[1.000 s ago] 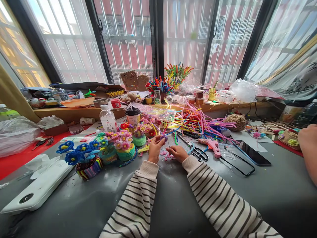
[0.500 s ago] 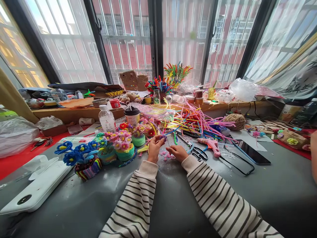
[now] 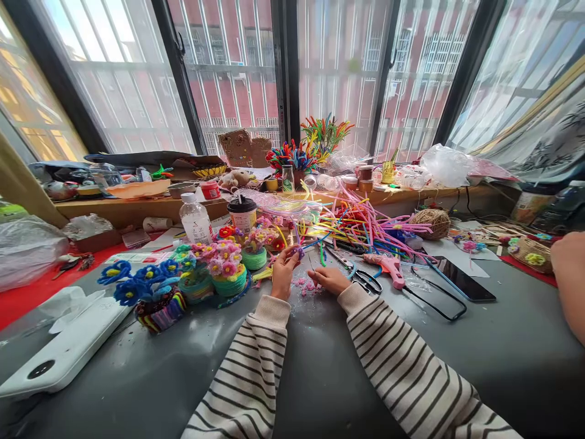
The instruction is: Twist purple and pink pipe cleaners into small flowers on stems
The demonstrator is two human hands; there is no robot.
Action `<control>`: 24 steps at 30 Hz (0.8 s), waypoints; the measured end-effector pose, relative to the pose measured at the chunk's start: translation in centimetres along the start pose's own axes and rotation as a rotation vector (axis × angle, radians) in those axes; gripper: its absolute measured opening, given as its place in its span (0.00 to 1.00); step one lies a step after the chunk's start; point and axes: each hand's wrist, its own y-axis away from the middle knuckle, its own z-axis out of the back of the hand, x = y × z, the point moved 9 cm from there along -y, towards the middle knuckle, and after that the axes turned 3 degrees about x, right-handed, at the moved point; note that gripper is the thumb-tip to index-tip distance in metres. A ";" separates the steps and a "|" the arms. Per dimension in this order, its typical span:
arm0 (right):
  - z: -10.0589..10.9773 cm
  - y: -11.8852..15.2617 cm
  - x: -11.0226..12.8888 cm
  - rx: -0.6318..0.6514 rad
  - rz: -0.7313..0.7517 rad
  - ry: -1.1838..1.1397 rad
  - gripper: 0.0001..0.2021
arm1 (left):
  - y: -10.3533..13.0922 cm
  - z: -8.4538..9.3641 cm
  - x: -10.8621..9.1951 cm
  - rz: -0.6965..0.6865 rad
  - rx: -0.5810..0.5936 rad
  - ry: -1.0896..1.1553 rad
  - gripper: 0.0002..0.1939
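Above a grey table (image 3: 315,372) strewn with pink scraps (image 3: 305,285), your left hand (image 3: 282,274) pinches a small purple fuzzy piece (image 3: 300,253) between thumb and fingertips, while your right hand (image 3: 331,280) pinches a thin rod (image 3: 310,261) just beside it. The purple piece looks feather-light, soft-napped and easily bent, more likely to crush than slip; grip it lightly at its edge. The rod appears slender and stiff, best held near its lower end, where your fingertips sit.

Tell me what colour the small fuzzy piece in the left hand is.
The fuzzy piece looks purple; it shows best in the head view.
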 end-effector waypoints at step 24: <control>-0.4 -0.2 0.3 -0.029 0.006 0.026 0.27 | -0.1 0.6 0.2 -0.028 -0.076 0.004 0.16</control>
